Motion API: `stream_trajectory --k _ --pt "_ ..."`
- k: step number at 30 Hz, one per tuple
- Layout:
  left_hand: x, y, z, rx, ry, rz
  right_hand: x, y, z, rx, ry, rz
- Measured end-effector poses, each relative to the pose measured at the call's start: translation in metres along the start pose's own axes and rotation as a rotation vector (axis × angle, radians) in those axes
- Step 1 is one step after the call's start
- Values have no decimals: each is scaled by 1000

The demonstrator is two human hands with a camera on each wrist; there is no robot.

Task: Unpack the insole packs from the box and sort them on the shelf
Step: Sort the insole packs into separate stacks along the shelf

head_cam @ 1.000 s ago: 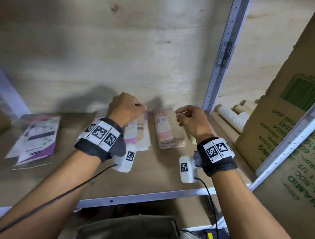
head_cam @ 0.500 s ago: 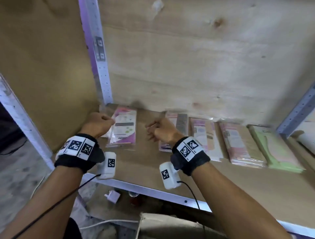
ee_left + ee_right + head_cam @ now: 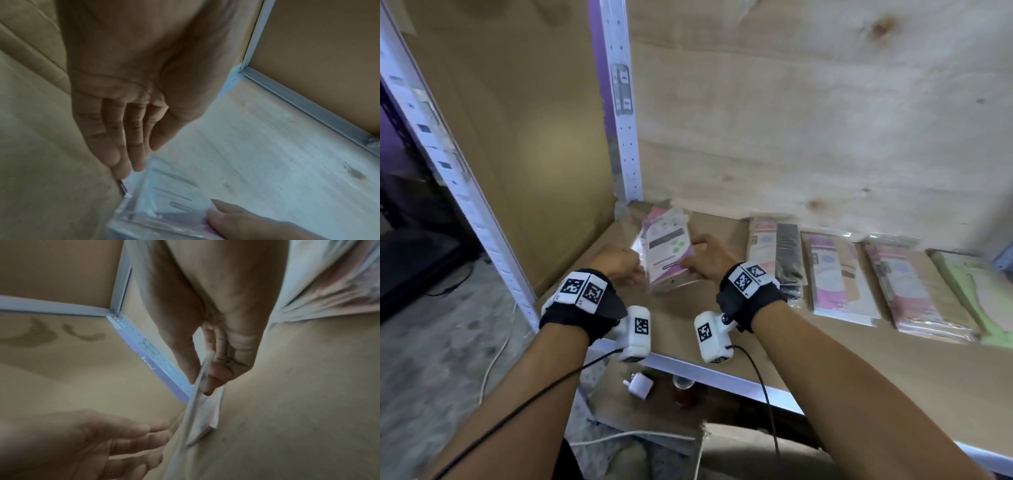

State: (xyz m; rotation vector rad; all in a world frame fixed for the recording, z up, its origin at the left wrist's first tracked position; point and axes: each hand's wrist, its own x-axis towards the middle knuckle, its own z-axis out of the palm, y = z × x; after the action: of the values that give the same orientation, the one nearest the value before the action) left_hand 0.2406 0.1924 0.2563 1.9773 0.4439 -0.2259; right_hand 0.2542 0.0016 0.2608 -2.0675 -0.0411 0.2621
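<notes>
A purple-and-white insole pack (image 3: 666, 245) in clear plastic sits at the left end of the wooden shelf (image 3: 825, 363), on top of similar packs. Its right side is lifted. My right hand (image 3: 697, 257) pinches the pack's (image 3: 203, 415) right edge between thumb and fingers. My left hand (image 3: 635, 270) is at the pack's left edge. Its straight fingers (image 3: 133, 155) touch the plastic wrap of the pack (image 3: 168, 203) without curling round it. The right hand's fingertips (image 3: 224, 216) show at the pack's corner in the left wrist view.
Right of my hands lies a row of packs: pink-and-black (image 3: 774, 253), pink-and-brown (image 3: 835, 277), a pink stack (image 3: 907, 291), and green (image 3: 976, 294). A white metal upright (image 3: 623, 120) and a brown side panel close off the left corner. A white charger (image 3: 638, 385) and a red can (image 3: 683, 390) sit below the shelf.
Both hands have moved left from the middle packs to the purple-and-white pack. The right hand, free half a second ago, now pinches its right edge and has tilted it up.
</notes>
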Motion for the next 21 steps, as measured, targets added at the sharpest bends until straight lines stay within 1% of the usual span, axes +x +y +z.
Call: stream_trajectory --k 2,3,5,6,7,9,10,12,13,14,16,19,20,21 --pt "-2 1 -11 61 66 83 -8 -2 -7 128 29 -5" --pt "-3 1 -16 163 121 151 -14 -4 -13 200 33 -11" --pt "-8 3 -22 450 218 305 -29 -10 -26 373 1 -32" --pt "-12 6 -21 571 239 383 -38 -13 -34 450 -20 -47" --pt "-16 9 -19 640 240 444 -47 -17 -43 518 -37 -64" --pt "-27 18 -11 580 247 535 -65 -23 -61 633 -54 -94" --pt "-33 22 -6 537 289 623 -74 -25 -70 672 -55 -100" --pt "-48 34 3 500 399 860 -89 -26 -89 710 -55 -100" --pt "-57 41 7 476 430 954 -95 -25 -100 720 -62 -103" --pt "-64 49 13 454 446 1011 -102 -24 -111 733 -76 -110" --pt "-79 63 26 408 426 1057 -113 -17 -134 779 -115 -133" --pt "-100 81 50 347 370 1110 -131 1 -169 944 -139 -186" --pt "-107 86 59 315 333 1127 -137 9 -178 993 -127 -197" --pt "-111 91 68 255 267 1132 -141 18 -186 1011 -98 -205"
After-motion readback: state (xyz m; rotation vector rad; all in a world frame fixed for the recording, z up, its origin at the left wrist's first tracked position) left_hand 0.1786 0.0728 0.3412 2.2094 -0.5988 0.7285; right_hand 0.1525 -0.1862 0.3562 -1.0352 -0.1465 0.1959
